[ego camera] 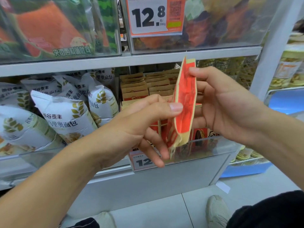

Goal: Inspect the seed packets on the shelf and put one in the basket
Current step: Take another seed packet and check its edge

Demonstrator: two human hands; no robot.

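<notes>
Standing edge-on between both hands, a red and tan seed packet (185, 102) is upright in front of the shelf (148, 59), its top just below the shelf board. Behind it a clear-fronted bin (205, 145) holds rows of brown seed packets (148, 86), and the bin to the left holds white bread bags (65, 116). Left hand (148, 122) pinches the near edge with its thumb, lower fingers hanging loose; right hand (218, 102) curls fingers onto the far face.

Bright, even light; soft blur, bowed edges.
</notes>
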